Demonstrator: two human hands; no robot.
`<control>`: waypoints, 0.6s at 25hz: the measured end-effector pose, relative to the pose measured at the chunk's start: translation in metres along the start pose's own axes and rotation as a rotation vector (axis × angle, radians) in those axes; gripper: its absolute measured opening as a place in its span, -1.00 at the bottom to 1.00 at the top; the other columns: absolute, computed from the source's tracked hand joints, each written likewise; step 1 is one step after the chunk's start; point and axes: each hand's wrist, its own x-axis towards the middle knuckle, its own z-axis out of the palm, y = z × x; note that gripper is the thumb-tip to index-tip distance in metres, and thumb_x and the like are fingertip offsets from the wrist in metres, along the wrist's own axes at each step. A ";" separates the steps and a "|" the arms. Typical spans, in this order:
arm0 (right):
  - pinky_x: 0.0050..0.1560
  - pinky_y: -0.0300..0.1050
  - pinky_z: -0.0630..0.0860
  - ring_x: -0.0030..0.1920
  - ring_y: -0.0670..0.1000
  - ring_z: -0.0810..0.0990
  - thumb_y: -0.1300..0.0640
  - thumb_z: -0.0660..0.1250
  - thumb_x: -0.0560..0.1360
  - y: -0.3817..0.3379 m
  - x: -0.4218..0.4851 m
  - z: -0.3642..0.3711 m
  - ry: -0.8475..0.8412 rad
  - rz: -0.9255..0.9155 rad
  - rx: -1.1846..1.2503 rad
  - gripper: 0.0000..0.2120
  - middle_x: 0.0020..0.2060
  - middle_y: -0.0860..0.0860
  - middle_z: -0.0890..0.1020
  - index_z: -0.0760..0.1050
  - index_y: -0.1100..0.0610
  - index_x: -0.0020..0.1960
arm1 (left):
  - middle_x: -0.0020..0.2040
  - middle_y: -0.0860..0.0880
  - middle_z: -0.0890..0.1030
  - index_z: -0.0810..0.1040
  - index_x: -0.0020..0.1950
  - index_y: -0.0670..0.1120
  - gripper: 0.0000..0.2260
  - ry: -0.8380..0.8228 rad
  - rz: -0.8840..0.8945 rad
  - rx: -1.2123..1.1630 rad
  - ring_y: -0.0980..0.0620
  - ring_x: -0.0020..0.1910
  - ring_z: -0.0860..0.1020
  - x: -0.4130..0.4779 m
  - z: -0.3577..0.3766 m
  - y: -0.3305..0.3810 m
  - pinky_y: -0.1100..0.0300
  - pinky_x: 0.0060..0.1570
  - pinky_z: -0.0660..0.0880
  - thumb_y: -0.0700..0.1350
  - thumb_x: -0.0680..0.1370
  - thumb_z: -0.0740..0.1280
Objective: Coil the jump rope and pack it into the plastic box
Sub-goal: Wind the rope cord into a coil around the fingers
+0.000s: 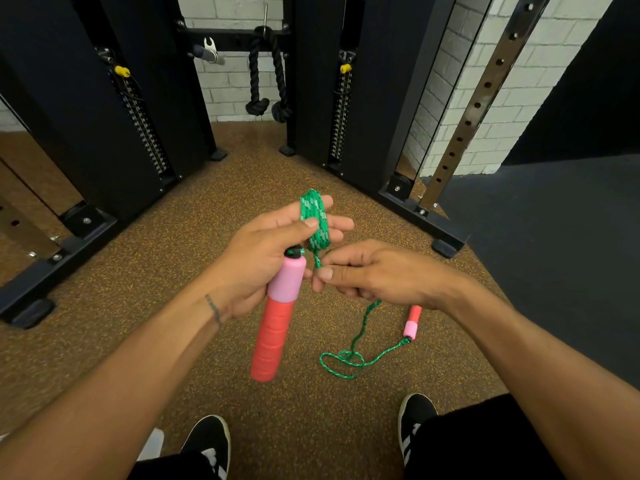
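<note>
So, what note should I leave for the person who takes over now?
Left hand holds one handle; several turns of rope are wound on its fingers, thumb on them.
Right hand pinches the rope just below the coil.
The rest of the rope and the second handle lie on the floor.
To do: finish coiling, then pack. No box clearly in view.

I have open floor (194, 258) down the middle, running back between the left column (69, 126) and the right column (374, 98), which wall off both sides. Their base bars (69, 251) lie low along the floor's edges. Slack jump rope (346, 358) and its handle (411, 325) clutter the near right.
</note>
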 end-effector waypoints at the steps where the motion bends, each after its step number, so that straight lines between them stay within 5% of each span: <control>1: -0.22 -0.09 0.35 -0.34 -0.11 0.40 -0.08 0.23 0.63 0.002 0.000 -0.002 0.017 0.003 -0.069 -0.78 -0.36 -0.10 0.46 0.64 -0.08 0.01 | 0.17 -0.04 0.69 0.48 0.38 -0.10 -0.68 0.010 0.021 -0.005 0.17 0.02 0.64 0.000 0.000 0.001 0.30 -0.40 0.54 -0.21 0.64 0.16; 5: -0.17 -0.07 0.38 -0.25 -0.06 0.48 -0.08 0.21 0.63 0.008 0.007 -0.001 0.037 0.034 -0.255 -0.79 -0.26 -0.11 0.56 0.62 -0.13 0.00 | 0.17 -0.04 0.70 0.50 0.36 -0.10 -0.69 -0.032 0.034 -0.031 0.19 0.00 0.63 -0.002 0.006 0.003 0.32 -0.42 0.51 -0.19 0.64 0.15; 8: -0.21 -0.05 0.34 -0.34 -0.11 0.38 -0.08 0.23 0.63 0.003 0.008 0.001 -0.048 0.009 -0.086 -0.78 -0.38 -0.15 0.45 0.64 -0.07 0.00 | 0.16 -0.03 0.70 0.46 0.39 -0.10 -0.69 0.020 0.037 0.047 0.19 0.01 0.65 0.002 0.001 -0.002 0.31 -0.39 0.56 -0.21 0.65 0.17; 12: -0.32 -0.19 0.31 -0.42 -0.17 0.32 -0.05 0.24 0.63 -0.007 -0.003 -0.008 -0.041 -0.063 0.028 -0.74 -0.48 -0.26 0.45 0.63 0.06 -0.02 | 0.13 0.04 0.70 0.43 0.43 -0.11 -0.67 0.031 0.039 0.266 0.16 0.08 0.65 0.006 -0.005 -0.007 0.28 0.08 0.56 -0.24 0.65 0.18; 15: -0.41 -0.26 0.27 -0.46 -0.16 0.30 0.02 0.28 0.61 -0.010 -0.011 -0.014 0.025 -0.122 0.134 -0.75 -0.49 -0.19 0.44 0.59 0.17 -0.09 | 0.05 0.19 0.67 0.44 0.41 -0.11 -0.67 -0.020 0.025 0.331 0.32 -0.04 0.63 0.003 0.002 -0.005 0.45 -0.03 0.52 -0.26 0.65 0.18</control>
